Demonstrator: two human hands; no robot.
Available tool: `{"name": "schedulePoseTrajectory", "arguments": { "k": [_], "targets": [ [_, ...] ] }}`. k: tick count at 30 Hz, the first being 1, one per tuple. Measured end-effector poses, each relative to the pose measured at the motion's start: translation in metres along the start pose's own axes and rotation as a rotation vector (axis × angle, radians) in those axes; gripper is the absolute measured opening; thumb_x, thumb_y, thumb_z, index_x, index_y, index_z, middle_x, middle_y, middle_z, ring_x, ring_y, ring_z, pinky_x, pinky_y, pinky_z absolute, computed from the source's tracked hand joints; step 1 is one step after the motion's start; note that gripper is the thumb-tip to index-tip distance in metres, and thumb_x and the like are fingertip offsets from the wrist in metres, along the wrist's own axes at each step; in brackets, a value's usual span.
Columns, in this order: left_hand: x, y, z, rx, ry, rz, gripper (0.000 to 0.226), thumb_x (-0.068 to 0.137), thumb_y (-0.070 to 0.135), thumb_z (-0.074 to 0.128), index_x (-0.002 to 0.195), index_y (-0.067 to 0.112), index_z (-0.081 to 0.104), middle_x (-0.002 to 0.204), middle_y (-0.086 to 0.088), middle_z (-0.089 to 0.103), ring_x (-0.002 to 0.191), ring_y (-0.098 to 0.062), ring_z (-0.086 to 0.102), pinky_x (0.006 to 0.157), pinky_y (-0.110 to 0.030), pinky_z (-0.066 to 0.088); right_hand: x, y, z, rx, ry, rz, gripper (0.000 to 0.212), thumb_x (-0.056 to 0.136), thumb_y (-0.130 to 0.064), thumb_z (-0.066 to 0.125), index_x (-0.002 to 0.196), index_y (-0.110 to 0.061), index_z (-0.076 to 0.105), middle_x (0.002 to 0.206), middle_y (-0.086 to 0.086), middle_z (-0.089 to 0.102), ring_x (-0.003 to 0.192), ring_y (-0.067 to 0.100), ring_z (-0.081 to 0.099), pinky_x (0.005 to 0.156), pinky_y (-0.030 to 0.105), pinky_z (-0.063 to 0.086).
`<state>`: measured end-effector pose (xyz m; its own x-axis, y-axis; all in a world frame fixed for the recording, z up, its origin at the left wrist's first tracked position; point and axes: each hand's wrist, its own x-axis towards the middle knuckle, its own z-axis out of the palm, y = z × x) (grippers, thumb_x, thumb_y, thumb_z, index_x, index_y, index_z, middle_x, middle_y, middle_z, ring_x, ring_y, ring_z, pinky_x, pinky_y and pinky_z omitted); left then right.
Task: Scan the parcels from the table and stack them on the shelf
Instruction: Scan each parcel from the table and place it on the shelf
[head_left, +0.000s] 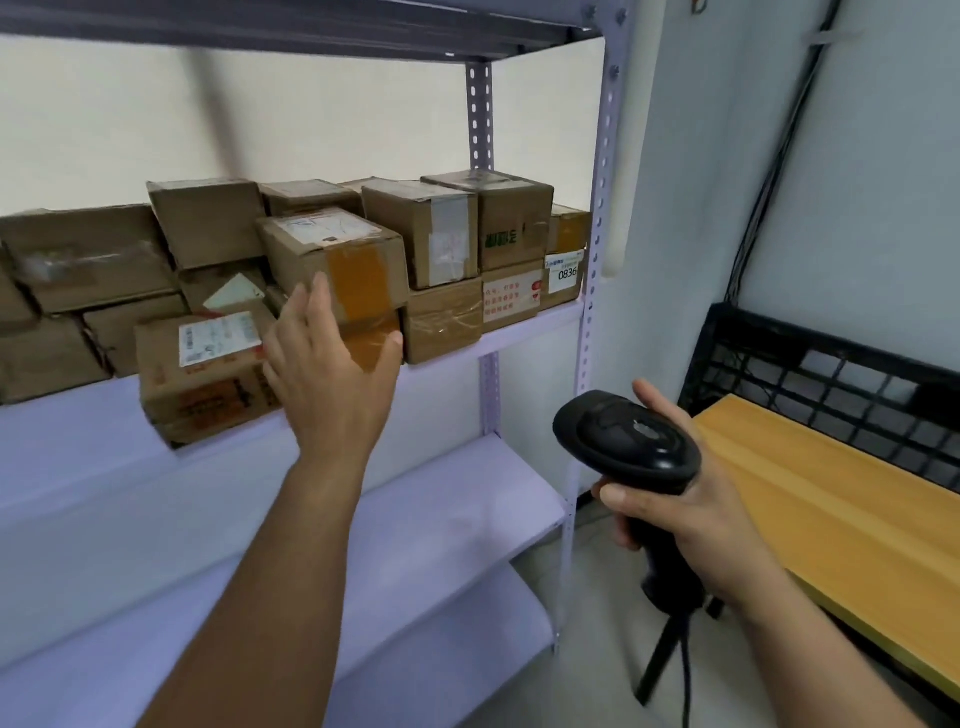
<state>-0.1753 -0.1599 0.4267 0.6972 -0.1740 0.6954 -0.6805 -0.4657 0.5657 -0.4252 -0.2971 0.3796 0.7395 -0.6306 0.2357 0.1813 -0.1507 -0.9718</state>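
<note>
Two hands: left hand (327, 374) splayed, released, by parcels (332, 249) at shelf (530, 327) edge, ten o'clock; right hand (696, 514) grasps scanner (623, 436) beside desk (831, 509).

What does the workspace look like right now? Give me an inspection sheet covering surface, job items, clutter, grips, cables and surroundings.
Surface: yellow wooden table, partly in view at right.
Job's things: cardboard parcels stacked two high on the metal shelf; a white-labelled parcel juts past its front edge; black barcode scanner.
Clutter: black wire mesh panel behind the table.
Grips: left hand open, held up before the orange-taped parcel, contact unclear; right hand holds the barcode scanner by its handle.
Cables: black wall cables run down the wall; scanner cord hangs down.
Surroundings: white wall.
</note>
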Motion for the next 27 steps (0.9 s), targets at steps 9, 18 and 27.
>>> {"name": "schedulePoseTrajectory", "arguments": {
  "k": [9,18,27],
  "targets": [
    [-0.094,0.064,0.042,-0.121,-0.298,0.06,0.067,0.088,0.034,0.068,0.146,0.016,0.039,0.144,-0.008,0.044,0.13,-0.026,0.04,0.103,-0.041,0.038,-0.044,0.0,-0.063,0.004,0.089,-0.002,0.103,0.061,-0.008,0.085,0.146,-0.039,0.035,0.078,0.004,0.07,0.05,0.028,0.058,0.047,0.036,0.049],
    [-0.198,0.176,0.097,-0.174,-0.562,0.217,0.072,0.084,0.033,0.073,0.145,0.015,0.04,0.14,-0.008,0.047,0.129,-0.028,0.04,0.107,-0.043,0.034,-0.11,-0.006,-0.174,-0.018,0.221,-0.001,0.1,0.062,-0.007,0.084,0.142,-0.04,0.034,0.083,0.004,0.07,0.048,0.027,0.056,0.043,0.034,0.048],
    [-0.298,0.308,0.137,-0.247,-0.691,0.371,0.072,0.082,0.028,0.075,0.144,0.012,0.043,0.136,-0.013,0.05,0.126,-0.033,0.043,0.104,-0.045,0.034,-0.196,-0.024,-0.311,-0.088,0.39,-0.017,0.101,0.063,-0.008,0.082,0.146,-0.038,0.033,0.086,-0.002,0.069,0.05,0.024,0.058,0.046,0.033,0.05]
  ]
}}
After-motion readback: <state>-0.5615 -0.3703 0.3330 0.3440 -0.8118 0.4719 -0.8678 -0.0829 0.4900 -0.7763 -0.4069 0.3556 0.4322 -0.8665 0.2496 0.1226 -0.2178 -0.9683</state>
